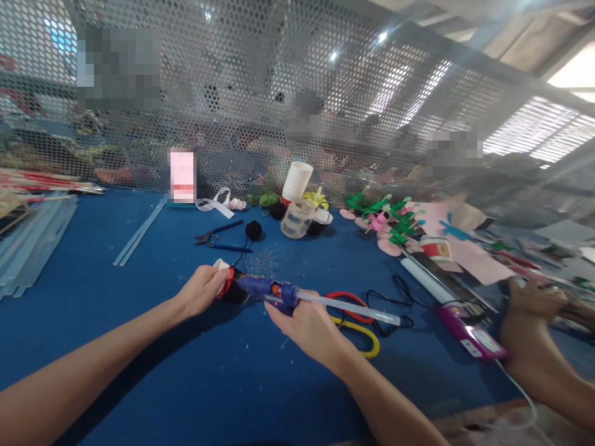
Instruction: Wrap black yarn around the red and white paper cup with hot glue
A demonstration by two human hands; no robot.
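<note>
My left hand (201,291) is closed around a small paper cup (222,267) tipped on its side, white at the rim with red and black on its outside. In my right hand (312,323) is a blue hot glue gun (267,288), a long clear glue stick (357,306) jutting from its back and a small red light lit. The gun's nozzle points left at the cup; whether it touches is hard to see. From the cup a black strand runs up to a ball of black yarn (253,230). Blue-handled pliers (223,238) lie just beyond.
Scissors with red and yellow handles (369,342) lie beside my right wrist. A purple power strip (469,333) and black cable are at right, near another person's arm (534,334). Stacked white cups (297,179), a clear jar (296,220), green-and-pink craft pieces (385,223) and glue sticks (41,241) surround.
</note>
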